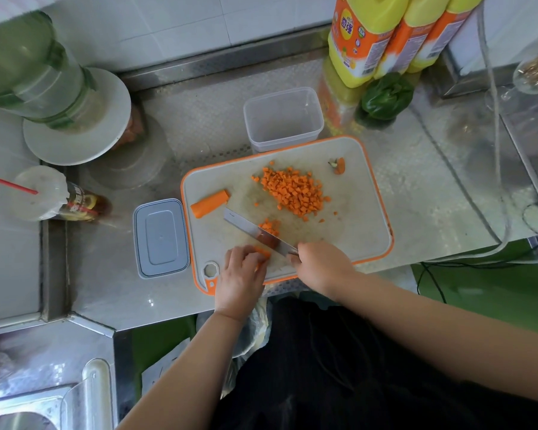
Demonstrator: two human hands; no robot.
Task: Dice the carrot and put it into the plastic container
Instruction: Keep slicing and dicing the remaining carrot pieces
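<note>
A white cutting board with an orange rim [367, 218] lies on the steel counter. A heap of diced carrot [292, 190] sits in its middle, with a smaller heap [271, 226] by the knife blade. My left hand [241, 274] holds down carrot strips [263, 252] at the board's near edge. My right hand [319, 263] grips the handle of a knife [252, 229], whose blade lies just right of the strips. A carrot half [208, 203] rests at the board's left side, a carrot end [339, 166] at its far right. The clear plastic container [283, 119] stands behind the board, with nothing in it.
The container's grey lid [160, 237] lies left of the board. Yellow bottles [385, 35] and a green pepper [385, 96] stand at the back right. A plate under a green-banded jar [75, 119] and a cup with a red straw [44, 193] are at the left.
</note>
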